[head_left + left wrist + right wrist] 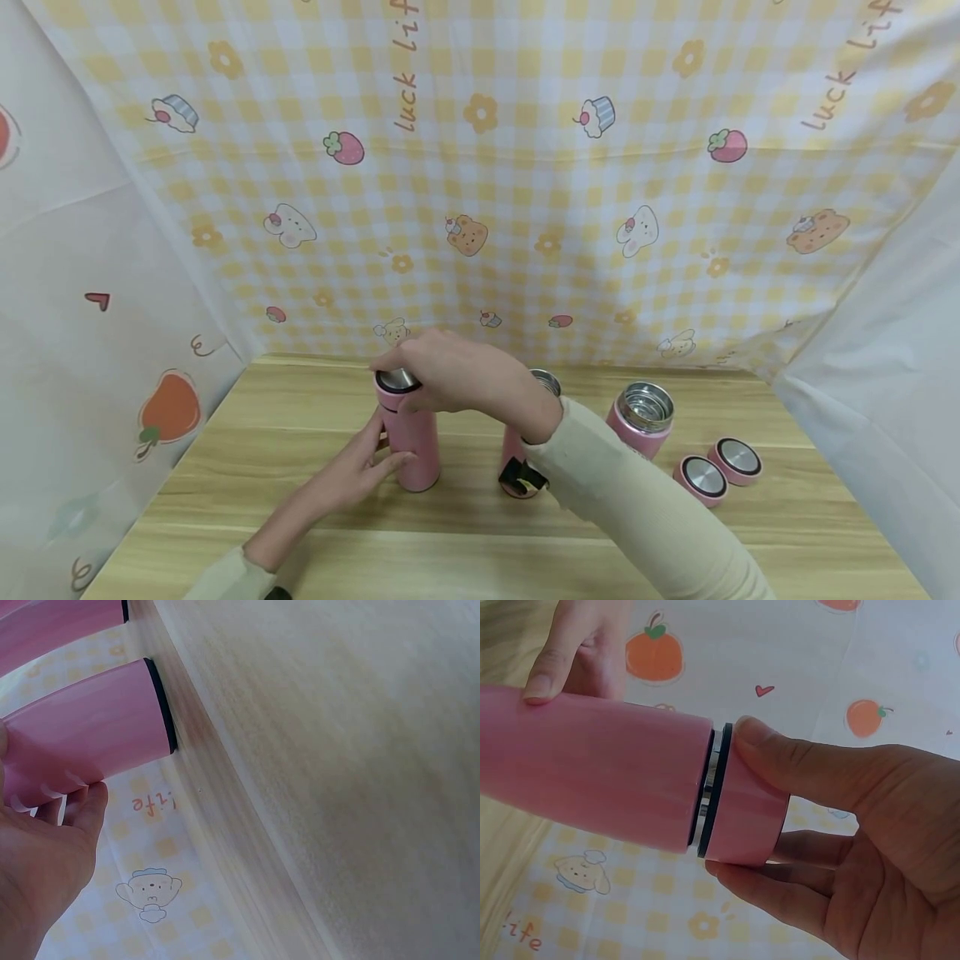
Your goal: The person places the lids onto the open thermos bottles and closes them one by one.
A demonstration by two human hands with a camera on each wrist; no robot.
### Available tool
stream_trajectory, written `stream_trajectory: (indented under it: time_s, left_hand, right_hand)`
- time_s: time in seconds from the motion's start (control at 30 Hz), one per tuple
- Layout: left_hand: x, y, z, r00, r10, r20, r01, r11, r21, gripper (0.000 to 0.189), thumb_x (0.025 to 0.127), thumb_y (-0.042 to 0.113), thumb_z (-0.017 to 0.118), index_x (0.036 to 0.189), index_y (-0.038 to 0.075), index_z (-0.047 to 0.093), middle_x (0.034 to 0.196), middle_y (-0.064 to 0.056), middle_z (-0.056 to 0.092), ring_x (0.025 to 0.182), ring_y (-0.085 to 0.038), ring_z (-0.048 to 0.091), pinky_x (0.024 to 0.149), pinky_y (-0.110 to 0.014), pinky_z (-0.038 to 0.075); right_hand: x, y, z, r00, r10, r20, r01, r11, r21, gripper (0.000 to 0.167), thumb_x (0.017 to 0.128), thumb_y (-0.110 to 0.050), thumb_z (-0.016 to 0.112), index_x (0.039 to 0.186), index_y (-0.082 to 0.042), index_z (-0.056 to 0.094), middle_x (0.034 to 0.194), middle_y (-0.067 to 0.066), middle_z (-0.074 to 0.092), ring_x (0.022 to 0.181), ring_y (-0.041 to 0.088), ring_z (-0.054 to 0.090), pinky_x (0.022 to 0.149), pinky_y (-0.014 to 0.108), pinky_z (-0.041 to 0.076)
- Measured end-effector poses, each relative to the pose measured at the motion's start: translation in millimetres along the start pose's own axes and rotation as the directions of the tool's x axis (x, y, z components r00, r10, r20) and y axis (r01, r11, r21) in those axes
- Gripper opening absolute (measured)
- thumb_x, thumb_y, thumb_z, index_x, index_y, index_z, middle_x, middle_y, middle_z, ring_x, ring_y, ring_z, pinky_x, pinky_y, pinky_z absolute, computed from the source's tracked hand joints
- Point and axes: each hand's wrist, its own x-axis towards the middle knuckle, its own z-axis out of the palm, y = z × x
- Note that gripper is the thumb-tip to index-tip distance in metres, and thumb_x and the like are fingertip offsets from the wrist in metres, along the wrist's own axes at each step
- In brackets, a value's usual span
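Head view: nearest, your left hand [360,477] curls round the lower body of a pink flask [416,446] upright on the table [420,567], presumably stopping it turning. Your right hand [465,371] pinches its cap [750,814], silver neck showing beneath. Two uncapped flasks [637,437] stand rightward, their likely caps [703,477] parked clear beside them; patterned cloth [510,192] hangs behind.

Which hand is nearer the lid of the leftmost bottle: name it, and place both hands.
Right. The right hand grips the lid itself; the left hand is lower, holding the body of the bottle, apart from the lid.
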Motion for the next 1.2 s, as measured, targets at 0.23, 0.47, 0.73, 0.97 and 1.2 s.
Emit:
stream_trajectory:
  time_s: [0.23,0.47,0.73,0.97,1.2]
  left_hand:
    - [-0.5,0.3,-0.1,1.0,-0.005,0.001,0.005,1.0,-0.002,0.078,0.103,0.017,0.063,0.162,0.022,0.011,0.159,-0.011,0.032,0.141,-0.033,0.038,0.107,-0.047,0.044]
    - [-0.7,0.2,-0.2,1.0,-0.003,0.003,0.003,1.0,-0.001,0.081,0.103,0.017,0.063,0.163,0.025,0.008,0.161,-0.01,0.03,0.141,-0.033,0.037,0.107,-0.049,0.043]
    - [-1.5,2.1,0.1,1.0,-0.014,-0.001,0.014,1.0,0.004,0.082,0.103,0.018,0.063,0.163,0.024,0.007,0.16,-0.01,0.032,0.14,-0.034,0.039,0.106,-0.05,0.044]
    - [-1.0,2.2,0.3,1.0,0.002,-0.006,-0.002,1.0,0.008,0.086,0.103,0.016,0.064,0.163,0.026,0.004,0.161,-0.009,0.029,0.141,-0.032,0.037,0.106,-0.049,0.044]
    - [-1.1,1.0,0.3,1.0,0.012,-0.005,-0.012,1.0,0.01,0.09,0.102,0.015,0.064,0.163,0.029,0.0,0.162,-0.009,0.028,0.14,-0.032,0.038,0.106,-0.047,0.045]
  right_hand:
    - [-0.2,-3.7,0.2,1.0,0.009,-0.021,-0.009,0.999,-0.031,0.035,0.086,-0.02,0.085,0.118,-0.015,0.072,0.096,-0.007,0.064,0.089,0.006,0.059,0.073,0.018,0.048]
    - [0.1,-7.8,1.5,0.998,0.041,-0.042,-0.043,0.998,-0.055,0.03,0.086,-0.022,0.086,0.112,-0.014,0.073,0.093,-0.008,0.065,0.083,0.005,0.059,0.07,0.017,0.048]
    - [1.5,-9.9,4.2,0.993,0.096,-0.062,-0.1,0.993,-0.062,0.034,0.09,-0.027,0.081,0.119,-0.012,0.072,0.099,-0.005,0.069,0.083,0.006,0.062,0.071,0.017,0.05]
    - [-0.4,-13.3,7.3,0.987,0.094,-0.128,-0.111,0.986,-0.128,0.027,0.088,-0.032,0.083,0.103,-0.014,0.072,0.082,-0.008,0.063,0.072,0.005,0.057,0.063,0.017,0.047]
    - [-1.0,-15.9,7.9,0.985,0.097,-0.14,-0.119,0.98,-0.162,0.026,0.088,-0.034,0.083,0.098,-0.014,0.069,0.076,-0.009,0.057,0.067,0.005,0.054,0.055,0.017,0.045]
